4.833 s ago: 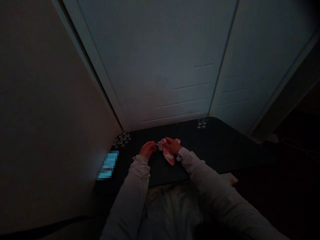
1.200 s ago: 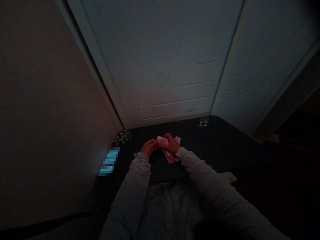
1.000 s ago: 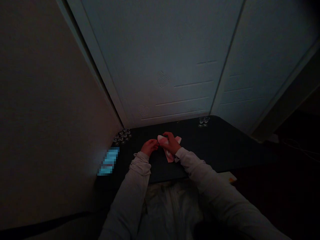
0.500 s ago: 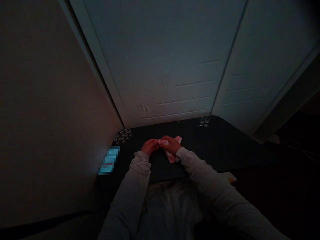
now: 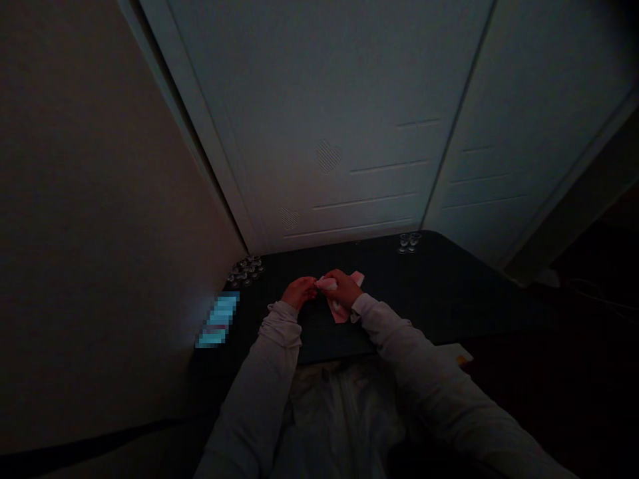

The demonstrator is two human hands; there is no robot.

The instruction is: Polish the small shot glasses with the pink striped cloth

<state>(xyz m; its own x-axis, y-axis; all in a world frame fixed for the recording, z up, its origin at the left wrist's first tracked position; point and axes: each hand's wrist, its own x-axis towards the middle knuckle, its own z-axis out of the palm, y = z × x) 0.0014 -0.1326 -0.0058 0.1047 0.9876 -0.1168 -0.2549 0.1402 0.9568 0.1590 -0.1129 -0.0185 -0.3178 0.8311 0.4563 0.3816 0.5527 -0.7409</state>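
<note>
- I see the table point(image 5: 439, 293) run on rightward past both hands; 2 glasses point(image 5: 404, 241) mark its far edge.
- Right hand point(image 5: 341, 287): fingers clamped on the cloth point(image 5: 339, 311), above mid-table.
- Left hand point(image 5: 300, 291): fingers bent beside the cloth's end; I can't tell their grip.

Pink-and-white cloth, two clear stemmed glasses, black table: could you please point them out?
Pink-and-white cloth point(image 5: 340, 315), head view: lower flap.
Two clear stemmed glasses point(image 5: 403, 240), head view: left glass's bowl.
Black table point(image 5: 459, 286), head view: bare right part.
</note>
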